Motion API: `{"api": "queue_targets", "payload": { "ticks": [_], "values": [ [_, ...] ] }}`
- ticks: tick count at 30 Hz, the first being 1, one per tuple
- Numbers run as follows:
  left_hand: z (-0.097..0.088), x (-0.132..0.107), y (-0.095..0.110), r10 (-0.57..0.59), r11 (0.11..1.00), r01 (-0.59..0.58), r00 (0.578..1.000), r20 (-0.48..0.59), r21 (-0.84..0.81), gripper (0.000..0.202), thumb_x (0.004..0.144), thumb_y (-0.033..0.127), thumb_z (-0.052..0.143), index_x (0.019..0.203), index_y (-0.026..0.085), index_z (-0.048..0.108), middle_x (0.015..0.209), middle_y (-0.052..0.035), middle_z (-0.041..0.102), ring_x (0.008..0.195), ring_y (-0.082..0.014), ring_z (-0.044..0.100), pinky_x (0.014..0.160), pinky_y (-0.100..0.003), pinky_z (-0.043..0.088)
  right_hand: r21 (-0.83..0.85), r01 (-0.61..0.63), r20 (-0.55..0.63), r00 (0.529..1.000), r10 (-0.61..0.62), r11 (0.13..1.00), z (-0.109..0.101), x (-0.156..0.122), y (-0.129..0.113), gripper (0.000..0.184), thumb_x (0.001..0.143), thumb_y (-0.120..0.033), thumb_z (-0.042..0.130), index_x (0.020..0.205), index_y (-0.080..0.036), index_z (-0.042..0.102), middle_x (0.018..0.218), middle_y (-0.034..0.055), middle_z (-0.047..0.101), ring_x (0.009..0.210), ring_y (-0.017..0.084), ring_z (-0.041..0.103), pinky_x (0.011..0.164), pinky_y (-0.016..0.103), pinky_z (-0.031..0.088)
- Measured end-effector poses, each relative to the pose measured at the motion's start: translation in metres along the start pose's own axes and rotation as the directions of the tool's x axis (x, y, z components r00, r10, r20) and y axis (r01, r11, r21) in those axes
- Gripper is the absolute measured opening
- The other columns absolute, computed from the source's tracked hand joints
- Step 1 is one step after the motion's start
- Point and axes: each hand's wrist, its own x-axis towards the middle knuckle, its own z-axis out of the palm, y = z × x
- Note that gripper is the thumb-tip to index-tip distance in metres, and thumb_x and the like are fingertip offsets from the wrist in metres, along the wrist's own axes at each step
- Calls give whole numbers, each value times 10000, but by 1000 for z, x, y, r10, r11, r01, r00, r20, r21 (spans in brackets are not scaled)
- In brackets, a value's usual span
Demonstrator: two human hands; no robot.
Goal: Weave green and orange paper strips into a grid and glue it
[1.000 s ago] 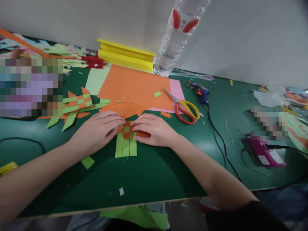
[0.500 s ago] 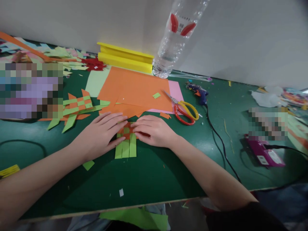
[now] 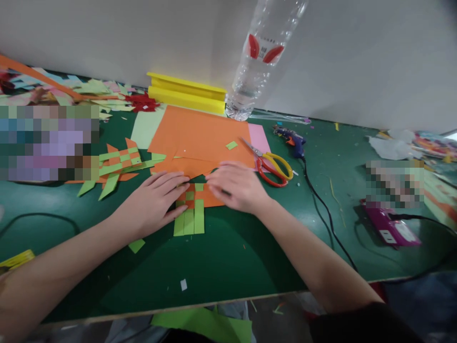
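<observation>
A small weave of green and orange paper strips lies on the table in front of me, green ends toward me and orange ends to the right. My left hand rests at its left side, fingers stretched out, fingertips on the weave's upper-left part and thumb lower down. Over the orange strips on the right is my right hand, slightly blurred, its fingers extended and a gap showing above the thumb. To the left lies another woven green and orange piece with pointed ends.
Behind the hands are orange sheets and scissors. A clear bottle stands near the wall beside a folded yellow paper. At right lie a glue gun with its cord and a purple power strip. Paper scraps are heaped back left.
My right hand has shifted to the right along the orange strips, uncovering more of the weave. The left hand stays at the weave's left side. The view has shifted slightly.
</observation>
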Motion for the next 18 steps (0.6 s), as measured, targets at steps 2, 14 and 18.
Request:
{"api": "queue_targets", "payload": {
  "ticks": [2,14,18],
  "values": [
    [-1,0,0,0,1000,0,1000,9,3,508,1027,444,301,1261,101,595,1343,-134,608,1302,-271,497,1106,-443,355,-116,-127,-180,978,105,985,-15,-2,15,102,905,-202,545,888,-214,645,860,4,753,806,152,695,827,339,548],
    [-1,-2,1,0,1000,0,1000,14,10,498,1029,424,303,1250,101,610,1337,-130,612,1268,-271,522,1125,-464,293,-540,-840,-272,121,955,-48,-76,-68,160,539,890,-367,532,1261,24,530,1322,318,517,1267,421,463,981,538,430],
    [-3,-1,4,-19,1000,19,1000,15,-7,497,1031,414,288,1276,110,596,1343,-133,610,1267,-274,526,1122,-472,303,-548,-833,-181,21,983,-83,-73,-79,184,406,866,-270,575,1135,30,630,1133,331,629,1118,409,598,920,539,465]
  ]
}}
